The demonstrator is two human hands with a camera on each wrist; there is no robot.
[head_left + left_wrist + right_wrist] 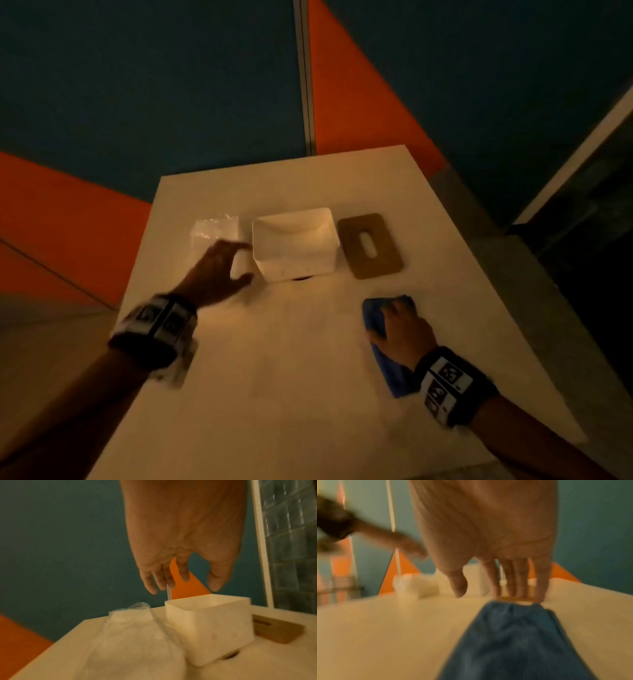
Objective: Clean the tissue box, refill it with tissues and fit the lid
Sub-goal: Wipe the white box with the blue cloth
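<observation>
— Tissue box [295,244], white and open-topped, stands near the far middle of the table [291,359]. How far along is the job?

— Early, by the look of it. The box appears empty; its wooden lid [369,245] lies flat just beside it at three o'clock, and the wrapped tissue pack [214,230] sits unopened at nine o'clock. Wiping, refilling and fitting the lid all seem to remain.

— And the hands?

— The left hand [219,265] hovers at the box's nine o'clock side, over the pack's near end, fingers [150,582] spread apart and holding nothing. The right hand [402,323] lies on a blue cloth [390,370] at about five o'clock from the box, well apart from it, fingers straight and pressed down on the fabric.

— Room to work?

— Plenty of bare table toward six o'clock. The pack sits close to the left edge and the cloth toward the right edge, so a careless sweep could likely push either off. A dark spot [301,278] shows under the box's near edge; what it is cannot be told.
</observation>
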